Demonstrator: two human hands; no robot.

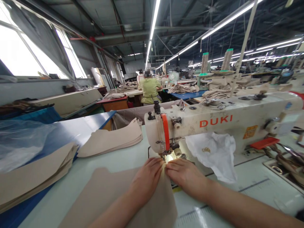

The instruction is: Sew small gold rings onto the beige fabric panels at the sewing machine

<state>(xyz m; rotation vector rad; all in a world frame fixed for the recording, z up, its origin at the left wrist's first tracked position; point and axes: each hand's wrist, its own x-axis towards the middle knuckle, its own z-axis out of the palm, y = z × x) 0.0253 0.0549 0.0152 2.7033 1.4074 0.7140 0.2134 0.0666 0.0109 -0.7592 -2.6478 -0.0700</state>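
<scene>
A beige fabric panel lies on the pale table with its right edge under the head of a white sewing machine marked DUKI. My left hand rests on the panel, fingers close together and curled, gripping the cloth just in front of the lit needle area. From the right, my right hand meets it, its closed fingertips on the panel's edge. The two hands almost touch. The hands hide the presser foot and the seam.
To the left sit a stack of beige pieces and another stack, beside clear plastic film. A white cloth hangs under the machine arm. A tray of tools is at right. Ahead, a person in a yellow-green top sits working.
</scene>
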